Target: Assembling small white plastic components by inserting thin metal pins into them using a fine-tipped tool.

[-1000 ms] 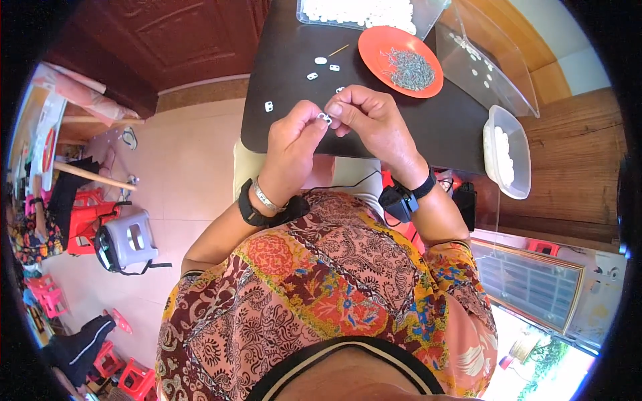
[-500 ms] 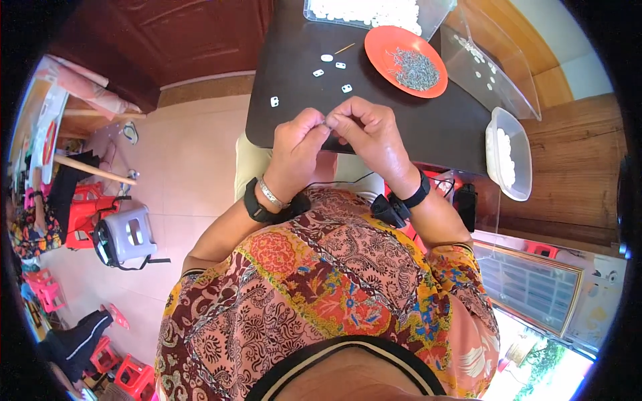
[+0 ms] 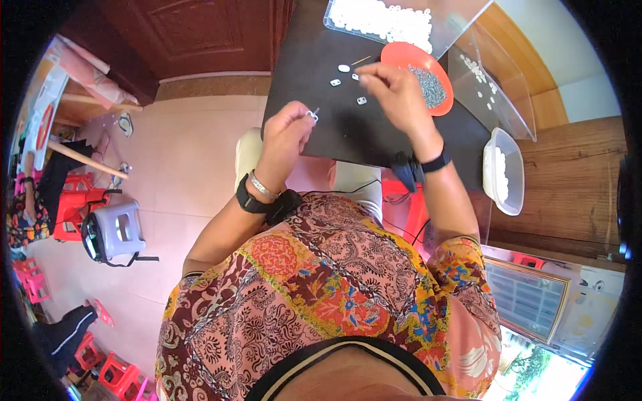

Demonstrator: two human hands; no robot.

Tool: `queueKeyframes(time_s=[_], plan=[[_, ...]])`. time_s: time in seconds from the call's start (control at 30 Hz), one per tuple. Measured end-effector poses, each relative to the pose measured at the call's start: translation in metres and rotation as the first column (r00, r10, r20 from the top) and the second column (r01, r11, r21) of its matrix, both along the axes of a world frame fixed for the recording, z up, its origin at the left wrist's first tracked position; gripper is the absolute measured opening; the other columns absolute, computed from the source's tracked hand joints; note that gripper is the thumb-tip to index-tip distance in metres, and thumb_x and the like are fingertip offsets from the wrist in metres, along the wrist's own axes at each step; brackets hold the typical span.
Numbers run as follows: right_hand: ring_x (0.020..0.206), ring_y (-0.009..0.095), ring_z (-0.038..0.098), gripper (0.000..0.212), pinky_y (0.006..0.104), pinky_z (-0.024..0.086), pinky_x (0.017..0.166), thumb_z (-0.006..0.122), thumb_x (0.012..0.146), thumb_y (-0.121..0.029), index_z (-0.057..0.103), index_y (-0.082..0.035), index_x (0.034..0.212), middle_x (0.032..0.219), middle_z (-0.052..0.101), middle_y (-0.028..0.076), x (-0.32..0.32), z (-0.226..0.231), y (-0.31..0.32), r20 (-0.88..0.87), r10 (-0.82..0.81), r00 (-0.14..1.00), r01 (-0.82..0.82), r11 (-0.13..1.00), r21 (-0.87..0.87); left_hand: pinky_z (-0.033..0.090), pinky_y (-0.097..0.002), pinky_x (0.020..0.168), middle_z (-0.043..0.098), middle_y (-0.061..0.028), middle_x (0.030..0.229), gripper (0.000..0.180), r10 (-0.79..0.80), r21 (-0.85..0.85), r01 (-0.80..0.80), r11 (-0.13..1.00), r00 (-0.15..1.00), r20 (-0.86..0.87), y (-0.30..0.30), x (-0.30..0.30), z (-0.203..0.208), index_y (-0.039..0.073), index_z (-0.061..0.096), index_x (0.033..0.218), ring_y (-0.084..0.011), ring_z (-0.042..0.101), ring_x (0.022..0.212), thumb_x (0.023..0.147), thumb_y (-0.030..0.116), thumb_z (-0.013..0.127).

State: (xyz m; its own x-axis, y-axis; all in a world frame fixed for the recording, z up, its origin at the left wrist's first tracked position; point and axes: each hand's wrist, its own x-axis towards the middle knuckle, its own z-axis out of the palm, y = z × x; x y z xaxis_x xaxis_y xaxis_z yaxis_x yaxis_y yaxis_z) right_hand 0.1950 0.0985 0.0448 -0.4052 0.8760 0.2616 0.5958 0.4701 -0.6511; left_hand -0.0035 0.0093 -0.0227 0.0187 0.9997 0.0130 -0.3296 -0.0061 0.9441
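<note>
My left hand pinches a small white plastic clip at its fingertips, and a thin grey metal piece sticks up from it. My right hand is over the dark table, left of the orange plate, with thumb and index finger stretched forward and nothing visible between them. Its fingertips overlap the view of one small white two-holed piece; contact cannot be made out. Close by lie two more such pieces, one to the left and one nearer me, a white oval piece and a thin gold-coloured stick.
An orange plate holds a heap of small grey metal parts. Behind it stands a clear box of white pieces. A translucent tub with white pieces is at the table's right edge. Stools stand on the left.
My hands have come apart. The right has moved up and right toward the loose white pieces, while the left keeps the clip. The whole view has shifted slightly.
</note>
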Motion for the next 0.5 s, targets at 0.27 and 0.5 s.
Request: queueKeyframes(time_s=[0.27,0.5], plan=[[0.084,0.035,0.062,0.021,0.0421,0.049,0.072,0.061,0.081,-0.022,0.069,-0.009,0.096,0.088,0.065,0.015,-0.018,-0.019,0.069,0.442,0.007,0.897,-0.097,0.979,0.181,0.027,-0.0194,0.046,0.041,0.0057,0.059,0.013,-0.003,0.037,0.004,0.999,1.000,-0.028,0.003,-0.001,-0.006,0.005,0.053,0.075,-0.0021,0.035,0.052,0.086,0.011,0.052],[0.079,0.031,0.061,0.020,0.0396,0.048,0.070,0.063,0.080,-0.020,0.065,-0.006,0.094,0.085,0.065,0.013,-0.030,-0.018,0.073,0.626,-0.005,0.780,-0.081,0.991,0.109,0.027,-0.0198,0.046,0.042,0.0055,0.060,0.012,-0.037,0.012,0.038,0.999,0.999,-0.022,0.002,-0.004,-0.005,0.005,0.053,0.074,-0.0023,0.035,0.052,0.085,0.010,0.052]])
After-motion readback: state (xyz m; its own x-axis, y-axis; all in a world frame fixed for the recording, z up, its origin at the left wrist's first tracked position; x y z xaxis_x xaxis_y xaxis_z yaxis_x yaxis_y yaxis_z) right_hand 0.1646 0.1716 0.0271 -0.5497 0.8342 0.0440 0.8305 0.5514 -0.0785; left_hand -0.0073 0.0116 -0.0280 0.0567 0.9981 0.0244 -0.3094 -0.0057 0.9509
